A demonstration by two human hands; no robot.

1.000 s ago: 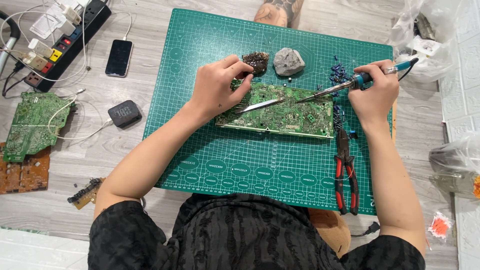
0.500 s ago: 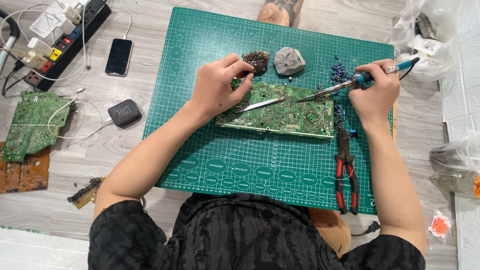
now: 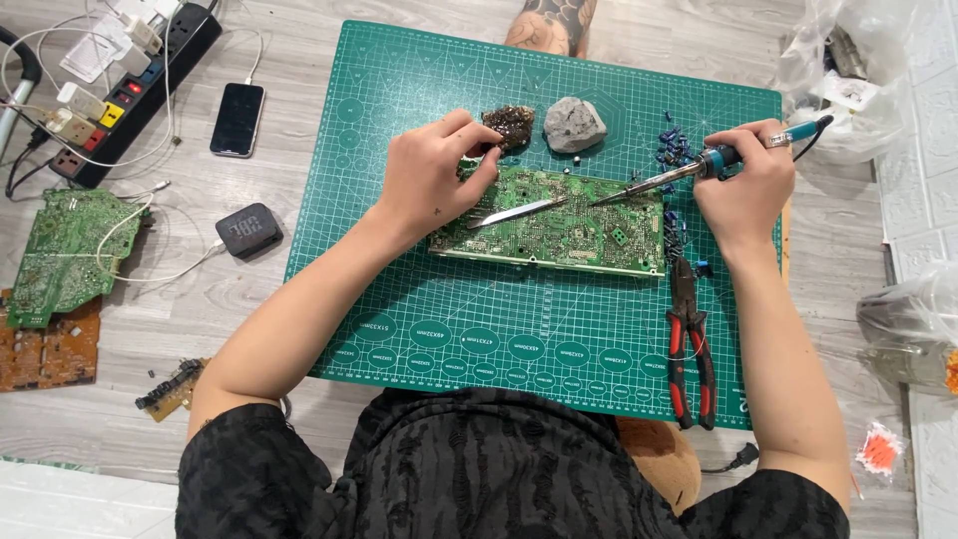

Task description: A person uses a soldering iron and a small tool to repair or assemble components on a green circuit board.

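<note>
Lying flat near the middle of the green cutting mat [image 3: 469, 329], the green circuit board [image 3: 559, 222] has its long side running left to right, component side up. The left hand [image 3: 431, 178] rests on the board's left end, fingers curled and pinched around a pair of metal tweezers [image 3: 517, 212], whose tips point right across the board. The right hand [image 3: 743, 185] is closed in a fist-like grip on the blue handle of a soldering iron [image 3: 699, 167]; the iron slants down to the left, and its tip sits on or just above the board's upper middle, close to the tweezer tips. Contact cannot be confirmed.

Just beyond the board's far edge lie a dark brown lump [image 3: 510, 125] and a grey stone-like lump [image 3: 575, 124], side by side on the mat. A scatter of small blue components [image 3: 671, 148] lies near the iron's shaft. Red-handled pliers [image 3: 690, 344] lie on the mat, right of the board's near corner, jaws towards the board.

Off the mat to the left, on the wooden floor [image 3: 299, 60]: a black phone [image 3: 238, 119], a power strip [image 3: 140, 90] with plugs in it, a small black box [image 3: 248, 230], and a second green circuit board [image 3: 66, 253]. Clear plastic bags [image 3: 848, 80] sit at upper right.
</note>
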